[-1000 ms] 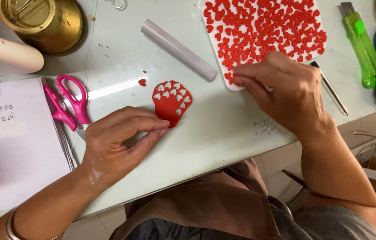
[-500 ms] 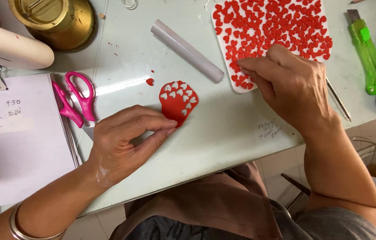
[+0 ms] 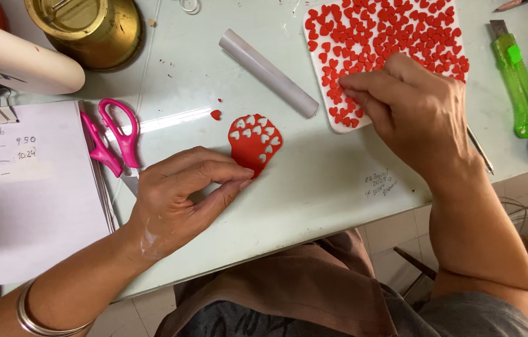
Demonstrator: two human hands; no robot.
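Change since earlier: hardly anything has shifted; both hands are kept where they were, and the red sheet lies in the same spot.
Left hand: the left hand (image 3: 182, 196) is rested on the desk (image 3: 314, 187), thumb and forefinger drawn together near the lower edge of the red clay sheet (image 3: 255, 142); actual contact cannot be told.
Red clay sheet: a flat rounded piece is seen mid-desk, pierced with small heart-shaped holes.
Right hand: the right hand (image 3: 410, 109) is laid over the near edge of the white tile (image 3: 332, 115), fingertips (image 3: 354, 87) pressed together among the small red hearts (image 3: 389, 31); whether one is pinched cannot be told.
Surroundings: pink scissors (image 3: 111, 134) and a notepad (image 3: 23, 187) are seen at left, a grey roller (image 3: 268, 72) at centre, a brass pot (image 3: 86, 28) far left, a green utility knife (image 3: 517, 84) at right.
Doing it well: each heart is probably best handled lightly by its edges, so its shape is not squashed, while the sheet is steadied flat.
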